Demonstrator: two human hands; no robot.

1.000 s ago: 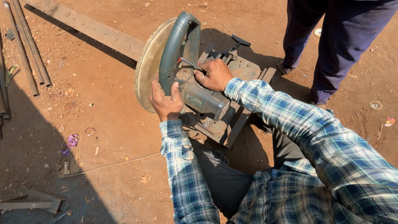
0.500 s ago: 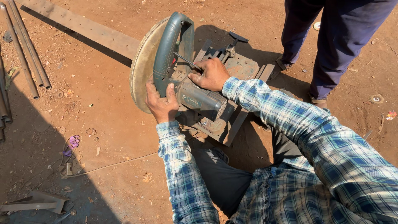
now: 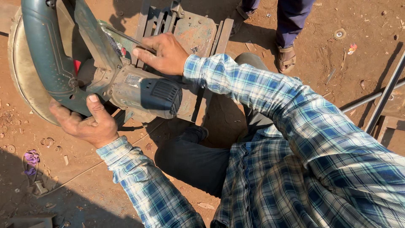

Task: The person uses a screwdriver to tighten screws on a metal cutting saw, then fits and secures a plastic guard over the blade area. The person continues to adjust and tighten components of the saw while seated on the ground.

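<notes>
A chop saw (image 3: 105, 71) is seen resting on reddish dirt ground (image 3: 50, 139), its rusty slotted base plate (image 3: 196, 31) lying flat toward the top of the view. The left hand (image 3: 86, 122) is clamped on the lower edge of the dark green blade guard (image 3: 42, 55), with the thumb pressed up against the guard and the fingers curled beneath it. The round cutting disc (image 3: 23, 80) is partly enclosed by that guard (only its pale outer face is shown). The right hand (image 3: 162, 52) is laid on top of the saw just above the grey motor housing (image 3: 147, 93), and its fingers are closed around what seems to be a thin metal tool or lever (image 3: 122, 36), though the grip is partly hidden by the hand itself. Both arms are covered by blue and white checked sleeves (image 3: 261, 93), and a knee in dark trousers (image 3: 190, 160) is bent beneath them, just beside the saw's base.

Another person's leg in blue trousers (image 3: 293, 19) and a sandalled foot (image 3: 287, 59) are seen standing near the far edge of the base. Dark metal bars (image 3: 386, 95) are laid across the ground at the right, well apart from the saw. A scrap of purple material (image 3: 30, 162) is lying on the dirt at the lower left.
</notes>
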